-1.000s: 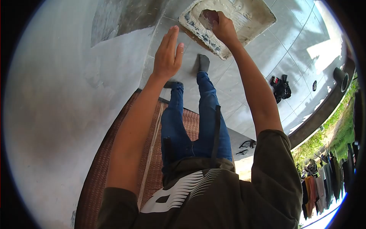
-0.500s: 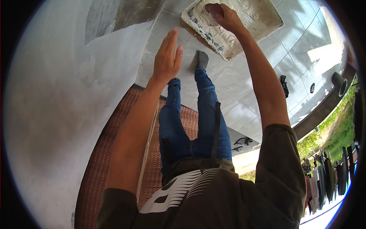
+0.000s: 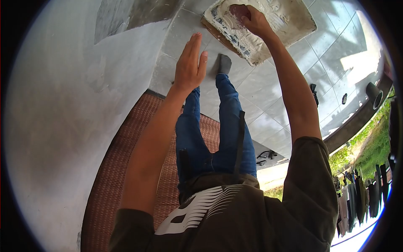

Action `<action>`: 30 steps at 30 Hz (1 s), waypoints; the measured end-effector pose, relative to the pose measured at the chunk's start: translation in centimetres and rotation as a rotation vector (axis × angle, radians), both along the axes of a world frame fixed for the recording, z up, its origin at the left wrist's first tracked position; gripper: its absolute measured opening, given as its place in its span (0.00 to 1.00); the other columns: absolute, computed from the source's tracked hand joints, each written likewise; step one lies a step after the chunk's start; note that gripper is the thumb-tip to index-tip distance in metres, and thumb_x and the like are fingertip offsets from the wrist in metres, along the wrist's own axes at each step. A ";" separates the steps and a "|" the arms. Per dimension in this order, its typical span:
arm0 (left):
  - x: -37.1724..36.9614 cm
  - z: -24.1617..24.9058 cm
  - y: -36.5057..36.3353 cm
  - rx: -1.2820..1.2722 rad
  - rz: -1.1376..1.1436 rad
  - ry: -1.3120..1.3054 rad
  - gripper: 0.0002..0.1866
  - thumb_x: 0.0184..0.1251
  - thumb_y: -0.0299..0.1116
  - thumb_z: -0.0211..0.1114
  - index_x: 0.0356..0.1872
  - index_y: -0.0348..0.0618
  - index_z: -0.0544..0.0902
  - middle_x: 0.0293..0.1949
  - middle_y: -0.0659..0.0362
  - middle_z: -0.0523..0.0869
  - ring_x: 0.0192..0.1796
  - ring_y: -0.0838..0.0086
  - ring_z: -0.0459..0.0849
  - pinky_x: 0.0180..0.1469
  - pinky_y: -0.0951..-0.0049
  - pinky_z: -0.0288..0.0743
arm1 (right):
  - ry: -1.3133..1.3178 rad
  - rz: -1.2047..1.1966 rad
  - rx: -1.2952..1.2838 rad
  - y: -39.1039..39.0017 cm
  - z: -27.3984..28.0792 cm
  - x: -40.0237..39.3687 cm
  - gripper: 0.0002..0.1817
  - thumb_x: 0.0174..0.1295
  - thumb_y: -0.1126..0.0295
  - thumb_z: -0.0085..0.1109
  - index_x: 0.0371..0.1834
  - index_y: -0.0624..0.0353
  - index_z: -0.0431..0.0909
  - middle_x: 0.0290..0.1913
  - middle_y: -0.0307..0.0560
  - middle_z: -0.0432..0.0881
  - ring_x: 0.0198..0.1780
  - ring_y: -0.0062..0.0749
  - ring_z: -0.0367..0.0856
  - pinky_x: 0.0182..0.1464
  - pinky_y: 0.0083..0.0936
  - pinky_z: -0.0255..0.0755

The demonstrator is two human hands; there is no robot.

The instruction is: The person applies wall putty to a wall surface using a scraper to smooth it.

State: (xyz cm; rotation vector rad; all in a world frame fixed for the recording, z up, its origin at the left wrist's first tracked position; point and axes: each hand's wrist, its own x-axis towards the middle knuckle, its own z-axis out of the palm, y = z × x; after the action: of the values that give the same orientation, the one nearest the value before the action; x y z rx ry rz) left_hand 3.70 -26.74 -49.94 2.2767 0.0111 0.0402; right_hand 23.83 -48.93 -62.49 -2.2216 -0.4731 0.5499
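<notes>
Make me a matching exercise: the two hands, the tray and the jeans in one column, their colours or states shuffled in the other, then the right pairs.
Things:
1. right hand
2. tray
3. jeans
4. left hand

States:
A. blue
B. held out straight, with nothing visible in it
C. gripping a dark-red scraper
D. smeared with whitish paste

Pairs: 1-C, 2-D, 3-A, 4-B

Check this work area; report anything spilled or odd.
Two things stand out: whitish paste in the tray is broken by dark spots along its left side, and a darker patch on the wall contrasts with the paler surface. No clear spill shows on the floor tiles.
</notes>
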 end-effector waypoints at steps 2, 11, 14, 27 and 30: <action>0.0 -0.1 0.0 0.006 -0.002 0.002 0.27 0.79 0.35 0.50 0.71 0.25 0.66 0.68 0.33 0.72 0.72 0.41 0.71 0.74 0.52 0.65 | -0.010 0.020 -0.026 0.1 0.3 0.2 0.18 0.60 0.66 0.62 0.49 0.67 0.77 0.41 0.63 0.85 0.45 0.55 0.85 0.51 0.42 0.77; -0.6 0.2 0.0 -0.003 -0.004 0.015 0.27 0.79 0.35 0.50 0.71 0.25 0.65 0.68 0.33 0.72 0.72 0.41 0.70 0.74 0.51 0.64 | -0.120 0.098 0.041 1.1 -2.2 -0.7 0.27 0.59 0.66 0.64 0.59 0.71 0.74 0.45 0.65 0.86 0.46 0.54 0.86 0.51 0.41 0.78; -0.8 0.4 0.0 -0.003 -0.001 0.015 0.27 0.79 0.35 0.50 0.71 0.25 0.65 0.68 0.33 0.72 0.72 0.41 0.70 0.74 0.52 0.64 | 0.254 0.108 0.074 1.1 -0.1 0.2 0.25 0.60 0.67 0.64 0.59 0.69 0.75 0.41 0.56 0.86 0.41 0.39 0.86 0.44 0.35 0.79; -3.5 6.0 2.5 0.076 0.086 0.023 0.28 0.79 0.35 0.48 0.74 0.27 0.63 0.72 0.36 0.69 0.75 0.45 0.67 0.77 0.47 0.57 | 0.963 -0.231 0.751 2.0 10.1 -3.0 0.17 0.72 0.68 0.60 0.61 0.59 0.76 0.46 0.36 0.83 0.45 0.20 0.82 0.51 0.24 0.78; -3.8 9.7 4.0 0.104 0.135 -0.029 0.29 0.79 0.35 0.48 0.74 0.27 0.62 0.73 0.37 0.69 0.76 0.45 0.66 0.78 0.48 0.56 | 0.971 -0.278 0.910 4.4 16.4 -5.2 0.22 0.72 0.70 0.59 0.67 0.60 0.72 0.51 0.38 0.84 0.49 0.21 0.83 0.53 0.25 0.78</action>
State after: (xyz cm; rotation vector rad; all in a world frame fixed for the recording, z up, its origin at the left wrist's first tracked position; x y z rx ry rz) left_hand -0.14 -22.78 -40.29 2.3758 0.1512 0.1477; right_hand 18.58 -44.55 -46.08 -0.9541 0.1130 0.9330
